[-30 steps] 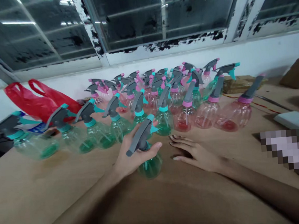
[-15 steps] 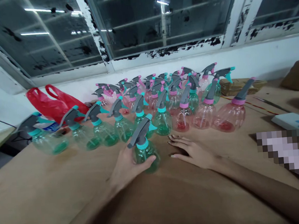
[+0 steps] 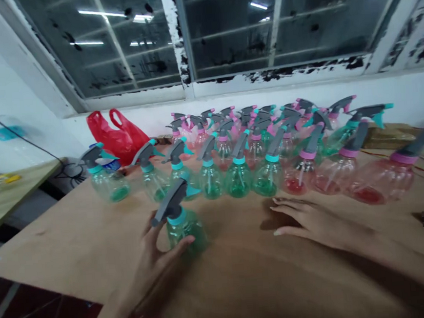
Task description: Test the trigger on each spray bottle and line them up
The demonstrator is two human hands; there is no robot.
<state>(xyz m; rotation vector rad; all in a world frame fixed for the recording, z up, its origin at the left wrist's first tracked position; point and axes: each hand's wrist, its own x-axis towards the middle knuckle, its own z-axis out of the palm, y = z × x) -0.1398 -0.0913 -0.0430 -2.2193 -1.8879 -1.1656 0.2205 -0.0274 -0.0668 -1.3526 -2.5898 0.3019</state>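
My left hand (image 3: 160, 253) is wrapped round the body of a clear green spray bottle (image 3: 190, 229) with a grey and turquoise trigger head. That bottle stands upright or nearly so, in front of a row of others; whether its base touches the table I cannot tell. My right hand (image 3: 308, 220) rests low over the table with its fingers stretched out and nothing in them. Just beyond its fingertips is a pink spray bottle (image 3: 297, 177). Green spray bottles (image 3: 238, 179) make up the left and middle of the front row, pink ones its right end.
Behind the front row, several more spray bottles (image 3: 224, 148) crowd toward the wall. A red plastic bag (image 3: 122, 139) sits at the back left of the wooden table (image 3: 67, 234). At the back right lies a brown cardboard box (image 3: 388, 136). Another table (image 3: 26, 186) stands to the left.
The view has turned left. My left hand has carried the green spray bottle leftward, away from my right hand. My right hand stays flat and open near the front row.
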